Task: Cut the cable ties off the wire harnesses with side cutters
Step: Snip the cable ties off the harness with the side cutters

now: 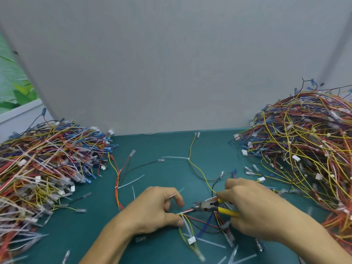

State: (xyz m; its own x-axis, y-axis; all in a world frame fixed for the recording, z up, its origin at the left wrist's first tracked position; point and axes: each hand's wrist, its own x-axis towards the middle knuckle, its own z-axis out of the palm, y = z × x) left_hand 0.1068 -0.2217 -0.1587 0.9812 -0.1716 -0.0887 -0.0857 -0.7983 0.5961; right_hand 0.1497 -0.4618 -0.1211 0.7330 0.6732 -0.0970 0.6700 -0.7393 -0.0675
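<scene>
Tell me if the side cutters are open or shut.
Open. On the side cutters a gap shows between the blade tips, and the yellow handles splay apart in the right hand.

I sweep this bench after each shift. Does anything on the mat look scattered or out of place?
Yes: white cut tie strips lie scattered over the green mat around the left hand, which pinches a harness, and the right hand, holding the side cutters. Likely offcuts; nothing looks damaged.

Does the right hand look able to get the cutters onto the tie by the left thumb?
Probably yes. The right hand holds the side cutters, jaws apart, tips aimed at the cable tie just ahead; only harness wires lie between. The left hand holds them there, thumb close.
</scene>
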